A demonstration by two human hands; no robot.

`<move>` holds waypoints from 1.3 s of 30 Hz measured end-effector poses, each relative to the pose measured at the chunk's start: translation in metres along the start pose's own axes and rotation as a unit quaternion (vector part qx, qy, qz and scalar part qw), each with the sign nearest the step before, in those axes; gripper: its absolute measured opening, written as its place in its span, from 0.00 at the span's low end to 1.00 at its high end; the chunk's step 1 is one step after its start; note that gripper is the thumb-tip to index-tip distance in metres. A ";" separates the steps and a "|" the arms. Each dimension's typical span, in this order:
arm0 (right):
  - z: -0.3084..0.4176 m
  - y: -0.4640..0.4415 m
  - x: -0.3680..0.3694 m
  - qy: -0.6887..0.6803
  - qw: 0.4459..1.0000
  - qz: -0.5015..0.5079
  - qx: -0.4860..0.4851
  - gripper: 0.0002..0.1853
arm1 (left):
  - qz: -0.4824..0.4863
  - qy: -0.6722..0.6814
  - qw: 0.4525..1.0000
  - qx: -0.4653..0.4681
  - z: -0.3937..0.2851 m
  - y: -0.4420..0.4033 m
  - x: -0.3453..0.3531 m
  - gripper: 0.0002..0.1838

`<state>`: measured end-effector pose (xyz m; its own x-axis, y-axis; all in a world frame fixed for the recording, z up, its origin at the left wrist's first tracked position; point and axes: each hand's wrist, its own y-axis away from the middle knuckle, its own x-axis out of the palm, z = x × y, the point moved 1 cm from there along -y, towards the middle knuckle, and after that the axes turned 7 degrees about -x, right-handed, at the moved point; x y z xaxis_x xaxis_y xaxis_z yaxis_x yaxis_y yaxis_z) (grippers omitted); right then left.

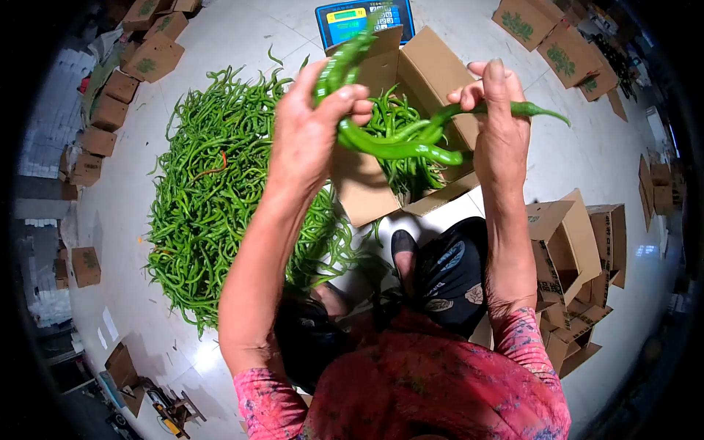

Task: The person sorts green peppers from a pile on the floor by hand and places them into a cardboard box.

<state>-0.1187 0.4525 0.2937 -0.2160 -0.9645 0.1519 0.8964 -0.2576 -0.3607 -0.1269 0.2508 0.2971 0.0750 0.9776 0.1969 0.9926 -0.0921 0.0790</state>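
Observation:
Several long green chili peppers (396, 149) are in my hands, raised above an open cardboard box (434, 62). My left hand (306, 121) is closed around a few of them, some curving up past the thumb and others hanging toward the right. Between the thumb and fingers of my right hand (501, 110) a green chili pepper (539, 111) is gripped, its thin stem end pointing right. More chili peppers lie inside the box, partly hidden by my hands. To the left, a wide heap of green chili peppers (209, 198) covers the floor, with a red one (211, 170) on top.
A blue digital scale (348, 28) stands behind the box. Several open cardboard boxes (565, 253) are stacked on the right. Other boxes (154, 59) line the left edge, and more boxes (561, 48) stand at the far right. My shoes (403, 242) are close to the box.

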 end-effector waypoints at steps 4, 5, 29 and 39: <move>-0.057 -0.017 -0.017 0.349 0.927 0.115 0.069 0.45 | 0.031 -0.294 0.954 0.047 0.083 -0.043 0.009 0.28; -0.077 -0.014 -0.023 0.388 0.904 0.160 0.079 0.49 | 0.019 -0.261 0.965 -0.026 0.086 -0.036 0.012 0.27; -0.030 0.078 0.018 0.320 0.755 0.568 -0.070 0.22 | -0.123 -0.768 0.616 -0.123 0.345 0.177 -0.177 0.27; -0.025 0.085 0.037 0.349 0.721 0.597 -0.043 0.22 | -0.016 -0.803 0.586 -0.103 0.375 0.146 -0.203 0.48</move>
<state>-0.0607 0.3933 0.2459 0.5218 -0.2876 -0.8031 0.5833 0.8072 0.0899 0.0382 0.1101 -0.0979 0.2141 -0.1193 -0.9695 0.9758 0.0716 0.2067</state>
